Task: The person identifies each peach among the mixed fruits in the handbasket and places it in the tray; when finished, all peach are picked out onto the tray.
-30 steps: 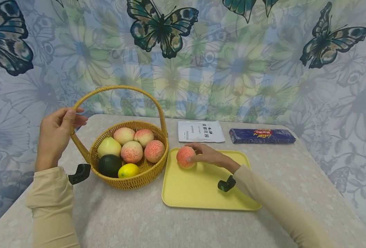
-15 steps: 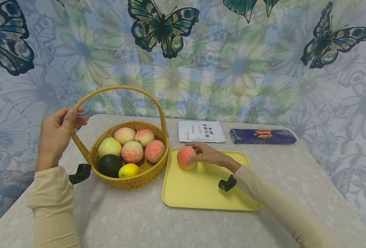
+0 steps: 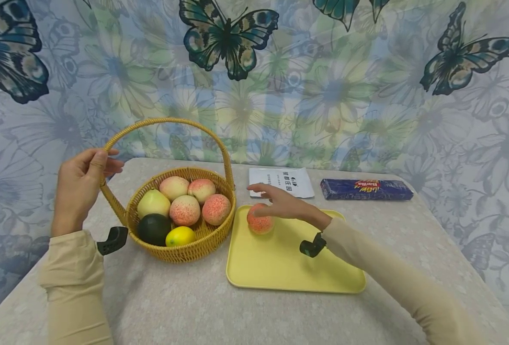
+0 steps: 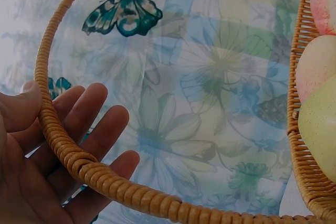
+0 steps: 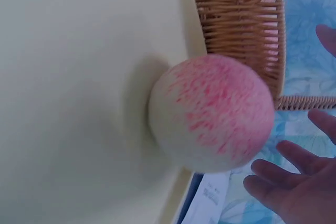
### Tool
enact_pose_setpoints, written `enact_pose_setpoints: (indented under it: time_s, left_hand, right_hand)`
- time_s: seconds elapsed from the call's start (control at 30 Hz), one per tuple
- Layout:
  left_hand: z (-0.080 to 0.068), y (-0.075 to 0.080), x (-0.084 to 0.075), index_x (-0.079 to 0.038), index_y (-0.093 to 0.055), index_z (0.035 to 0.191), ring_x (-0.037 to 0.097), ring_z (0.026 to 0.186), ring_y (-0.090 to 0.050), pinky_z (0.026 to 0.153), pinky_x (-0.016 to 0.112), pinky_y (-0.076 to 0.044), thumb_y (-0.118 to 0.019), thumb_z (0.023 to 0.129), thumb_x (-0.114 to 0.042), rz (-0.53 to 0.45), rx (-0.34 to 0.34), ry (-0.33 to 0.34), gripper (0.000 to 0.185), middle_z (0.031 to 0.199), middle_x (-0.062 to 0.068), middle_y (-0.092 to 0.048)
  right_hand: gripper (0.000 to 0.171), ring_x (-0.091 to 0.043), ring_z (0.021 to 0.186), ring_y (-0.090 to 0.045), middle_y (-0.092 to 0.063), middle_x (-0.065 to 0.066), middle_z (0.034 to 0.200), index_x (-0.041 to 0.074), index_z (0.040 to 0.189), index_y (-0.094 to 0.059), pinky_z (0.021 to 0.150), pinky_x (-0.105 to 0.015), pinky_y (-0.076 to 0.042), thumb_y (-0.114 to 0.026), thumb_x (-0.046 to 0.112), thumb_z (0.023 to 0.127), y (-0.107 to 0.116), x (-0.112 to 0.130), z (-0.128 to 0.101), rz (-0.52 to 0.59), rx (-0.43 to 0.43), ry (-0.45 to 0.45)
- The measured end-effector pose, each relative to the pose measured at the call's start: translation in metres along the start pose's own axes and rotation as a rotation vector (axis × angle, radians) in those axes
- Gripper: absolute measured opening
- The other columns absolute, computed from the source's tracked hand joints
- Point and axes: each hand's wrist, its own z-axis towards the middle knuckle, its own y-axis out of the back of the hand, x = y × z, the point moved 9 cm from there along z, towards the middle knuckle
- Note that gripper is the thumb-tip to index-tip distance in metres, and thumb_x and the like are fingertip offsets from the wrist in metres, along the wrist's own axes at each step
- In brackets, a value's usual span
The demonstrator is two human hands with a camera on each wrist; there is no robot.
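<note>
My left hand (image 3: 78, 179) holds the arched handle (image 3: 164, 120) of a yellow wicker basket (image 3: 194, 253). In the left wrist view the thumb lies on one side of the handle, with loosely bent fingers (image 4: 107, 129) behind it. My right hand (image 3: 290, 205) hovers over the back left of a yellow tray (image 3: 288, 275), fingers spread. Below it a red-pink peach (image 3: 261, 225) sits on the tray, partly hidden by the thumb. The right wrist view shows this peach (image 5: 210, 114) apart from the fingers (image 5: 299, 161).
In the basket lie several peaches (image 3: 184, 211), a green pear (image 3: 153, 205), an avocado (image 3: 154, 230) and a lemon (image 3: 180, 236). Behind the tray are a white packet (image 3: 295, 184) and a blue Barilla box (image 3: 366, 189). A butterfly-print cloth (image 3: 332, 115) hangs behind the table.
My right hand has let go of the peach and risen slightly, its fingers spreading. The peach stays on the tray. My left hand keeps its hold on the basket handle.
</note>
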Motion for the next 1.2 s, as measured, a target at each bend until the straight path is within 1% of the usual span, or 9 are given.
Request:
enact_pose_setpoints:
  time_s: [0.13,0.27,0.4,0.5,0.63,0.73,0.8,1.03,1.2]
  left_hand:
    - [0.000,0.000,-0.001,-0.005,-0.063,0.122,-0.003,0.083,-0.062,0.072,0.013,-0.043,-0.041,0.101,-0.037,-0.005,-0.007,-0.010,0.043,0.086,-0.022,-0.065]
    - [0.000,0.000,-0.001,-0.006,-0.063,0.121,-0.003,0.083,-0.062,0.071,0.013,-0.043,-0.042,0.101,-0.037,-0.009,-0.009,-0.007,0.043,0.085,-0.022,-0.065]
    - [0.000,0.000,-0.002,-0.006,-0.064,0.121,-0.004,0.082,-0.063,0.073,0.014,-0.043,-0.042,0.101,-0.038,-0.015,-0.011,-0.006,0.044,0.084,-0.022,-0.065]
    - [0.001,-0.001,-0.002,-0.006,-0.064,0.121,-0.003,0.082,-0.063,0.074,0.014,-0.044,-0.043,0.100,-0.038,-0.021,-0.010,-0.008,0.044,0.084,-0.020,-0.066]
    - [0.002,-0.001,-0.003,-0.006,-0.064,0.120,-0.003,0.082,-0.063,0.075,0.014,-0.044,-0.043,0.100,-0.038,-0.025,-0.012,-0.012,0.043,0.084,-0.020,-0.066]
    - [0.002,0.001,-0.002,-0.006,-0.064,0.120,-0.003,0.081,-0.063,0.074,0.013,-0.044,-0.043,0.100,-0.037,-0.028,-0.019,-0.012,0.043,0.084,-0.020,-0.066]
    - [0.002,0.002,-0.002,-0.006,-0.065,0.120,-0.003,0.080,-0.063,0.073,0.013,-0.044,-0.043,0.100,-0.037,-0.028,-0.021,-0.009,0.043,0.083,-0.020,-0.066]
    - [0.006,0.000,0.000,-0.006,-0.065,0.119,-0.003,0.080,-0.063,0.071,0.013,-0.044,-0.044,0.100,-0.037,-0.026,-0.016,-0.014,0.042,0.083,-0.021,-0.066]
    - [0.008,0.001,0.001,-0.006,-0.065,0.120,-0.004,0.080,-0.063,0.070,0.013,-0.043,-0.044,0.101,-0.036,-0.016,-0.017,-0.016,0.042,0.083,-0.021,-0.065]
  right_hand:
    - [0.074,-0.031,0.138,-0.035,-0.031,-0.004,0.153,0.020,0.149,-0.032,0.110,-0.048,-0.032,-0.070,0.035,0.088,-0.001,0.015,0.011,-0.029,-0.058,0.013]
    - [0.072,-0.028,0.131,-0.042,-0.038,-0.008,0.148,0.017,0.148,-0.035,0.106,-0.044,-0.038,-0.072,0.029,0.086,-0.005,0.032,0.023,-0.063,-0.082,0.051]
    - [0.071,-0.031,0.131,-0.043,-0.040,-0.012,0.147,0.015,0.147,-0.036,0.106,-0.045,-0.037,-0.073,0.027,0.087,-0.012,0.048,0.033,-0.115,-0.044,0.096]
    - [0.073,-0.028,0.135,-0.038,-0.037,-0.009,0.149,0.015,0.148,-0.035,0.107,-0.045,-0.035,-0.072,0.028,0.087,-0.017,0.057,0.041,-0.226,-0.004,0.101]
    - [0.075,-0.023,0.139,-0.032,-0.034,-0.004,0.151,0.015,0.149,-0.032,0.109,-0.042,-0.032,-0.072,0.030,0.087,-0.022,0.064,0.049,-0.400,0.052,0.081]
    - [0.077,-0.022,0.139,-0.033,-0.035,-0.005,0.151,0.013,0.149,-0.032,0.110,-0.041,-0.032,-0.072,0.031,0.086,-0.026,0.069,0.055,-0.466,0.081,0.074]
    - [0.077,-0.023,0.139,-0.034,-0.036,-0.006,0.151,0.012,0.149,-0.032,0.110,-0.040,-0.032,-0.072,0.031,0.086,-0.029,0.072,0.059,-0.479,0.096,0.075]
    - [0.076,-0.024,0.136,-0.039,-0.038,-0.008,0.150,0.009,0.149,-0.031,0.107,-0.036,-0.036,-0.071,0.029,0.087,-0.041,0.067,0.073,-0.434,0.167,0.056]
    - [0.076,-0.021,0.130,-0.044,-0.042,-0.008,0.146,0.009,0.149,-0.032,0.103,-0.033,-0.040,-0.071,0.031,0.087,-0.046,0.057,0.083,-0.485,0.197,0.014]
